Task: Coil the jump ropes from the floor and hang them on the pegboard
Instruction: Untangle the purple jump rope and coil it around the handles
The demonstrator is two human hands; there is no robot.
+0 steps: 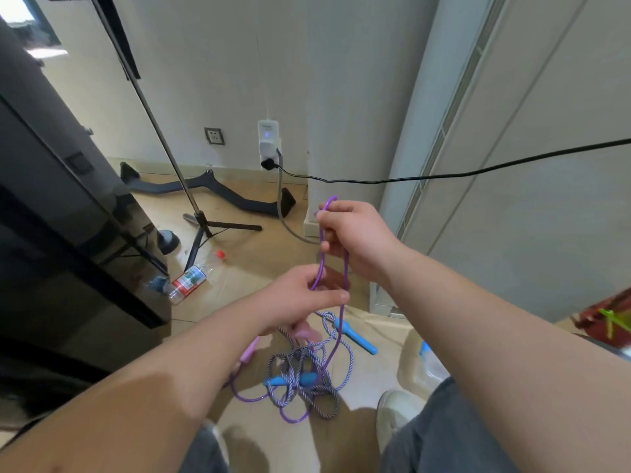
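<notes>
Head view shows our right hand [355,240] gripping the top bend of the purple rope [320,264] and our left hand [300,298] pinching it lower, while its tail lies tangled with the striped rope [327,415] on the floor [252,268], so we should draw slack slowly, matching loops.

Soft, even indoor light; blown-out glare far up-left of the fingers [336,216]. Faint shadows on glossy tan floor [259,254] below them. Edges bowed by wide-angle lens; slight softness.

Plastic bottle [191,278] on floor beside tripod [205,227]; wall charger [268,145].
</notes>
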